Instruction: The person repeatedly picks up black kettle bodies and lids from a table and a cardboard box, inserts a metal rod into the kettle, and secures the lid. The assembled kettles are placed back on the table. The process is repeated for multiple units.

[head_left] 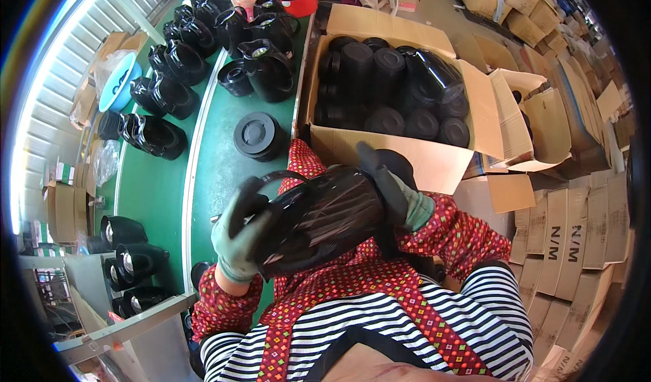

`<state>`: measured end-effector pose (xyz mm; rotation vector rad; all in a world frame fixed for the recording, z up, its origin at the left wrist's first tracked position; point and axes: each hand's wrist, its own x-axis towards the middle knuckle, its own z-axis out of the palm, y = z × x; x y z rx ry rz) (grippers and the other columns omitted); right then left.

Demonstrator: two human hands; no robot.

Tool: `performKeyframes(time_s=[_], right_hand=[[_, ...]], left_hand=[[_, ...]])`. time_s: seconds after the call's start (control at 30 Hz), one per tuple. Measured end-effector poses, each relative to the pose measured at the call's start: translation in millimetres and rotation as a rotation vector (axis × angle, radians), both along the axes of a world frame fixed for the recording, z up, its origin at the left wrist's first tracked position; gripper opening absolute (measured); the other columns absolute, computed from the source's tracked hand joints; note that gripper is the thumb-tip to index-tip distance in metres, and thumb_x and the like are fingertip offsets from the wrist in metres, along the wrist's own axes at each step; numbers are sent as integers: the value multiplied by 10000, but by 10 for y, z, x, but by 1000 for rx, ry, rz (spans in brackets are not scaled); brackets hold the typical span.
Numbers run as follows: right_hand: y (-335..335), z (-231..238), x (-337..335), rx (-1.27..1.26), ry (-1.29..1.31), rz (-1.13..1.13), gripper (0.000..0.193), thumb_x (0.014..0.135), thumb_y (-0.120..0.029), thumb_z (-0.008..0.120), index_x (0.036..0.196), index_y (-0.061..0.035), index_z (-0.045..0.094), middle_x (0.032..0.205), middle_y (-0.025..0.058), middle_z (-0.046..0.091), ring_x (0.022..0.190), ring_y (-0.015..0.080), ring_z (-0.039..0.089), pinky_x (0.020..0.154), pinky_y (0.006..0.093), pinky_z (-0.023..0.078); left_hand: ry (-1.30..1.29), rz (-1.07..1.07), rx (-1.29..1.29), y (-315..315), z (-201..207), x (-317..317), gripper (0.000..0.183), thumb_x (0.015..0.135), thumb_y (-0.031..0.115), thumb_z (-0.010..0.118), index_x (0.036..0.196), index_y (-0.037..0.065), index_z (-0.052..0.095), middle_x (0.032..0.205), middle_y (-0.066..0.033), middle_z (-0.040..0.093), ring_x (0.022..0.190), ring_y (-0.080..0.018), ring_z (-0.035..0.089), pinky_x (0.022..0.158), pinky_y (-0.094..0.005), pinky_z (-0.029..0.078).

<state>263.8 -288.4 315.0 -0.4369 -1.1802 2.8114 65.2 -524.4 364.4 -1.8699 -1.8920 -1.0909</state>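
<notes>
A glossy black jug (325,223) lies sideways in front of my body, held between both hands. My left hand (243,233), in a grey-green glove with dark fingers, grips its left end, beside a black curved part like a handle. At the other end my right hand (399,199), gloved the same way, closes over the jug with its fingers pointing up. Just behind the right hand shows a rounded black piece (399,162), partly hidden. On the green table ahead sits a round black lid-like part (258,136).
An open cardboard box (413,155) packed with black cylindrical pieces stands at front right. Several black jugs (268,73) line the green table (220,131). A blue basin (116,87) is at far left. Stacked cartons (563,246) fill the right side. A metal frame (129,324) stands at lower left.
</notes>
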Motion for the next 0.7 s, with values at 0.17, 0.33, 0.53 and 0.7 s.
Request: performKeyframes(time_s=[0.17, 0.33, 0.53, 0.7], right_hand=[[-212, 88, 14, 754, 455, -349, 883, 1066, -634, 479, 1673, -44, 228, 1643, 152, 404, 1407, 265, 540, 1204, 415, 414], [-18, 29, -26, -78, -35, 10, 916, 1052, -621, 531, 1676, -30, 215, 1693, 145, 312, 1523, 294, 393, 1244, 430, 347], [-269, 92, -43, 610, 452, -419, 611, 1125, -383, 496, 1591, -9, 368, 1522, 144, 549, 1320, 212, 601, 1146, 384, 462], [-68, -342, 80, 361, 196, -116, 503, 1135, -253, 481, 1583, -39, 399, 1502, 116, 569, 1331, 205, 589, 1151, 359, 469]], left_hand=[[-751, 9, -19, -75, -363, -30, 608, 756, 192, 919, 1237, -89, 676, 1341, -251, 678, 1110, -326, 735, 983, -419, 588], [-135, 77, 11, 107, -1, -26, 643, 691, 274, 965, 1189, -46, 715, 1300, -300, 675, 1042, -377, 755, 914, -394, 609], [-1031, -64, -72, 87, -247, 19, 778, 724, 306, 956, 1317, -91, 648, 1358, -215, 670, 1215, -323, 689, 1059, -426, 554], [195, -218, -44, 227, 348, -118, 424, 776, 108, 866, 1131, -75, 725, 1170, -288, 712, 879, -323, 774, 762, -349, 640]])
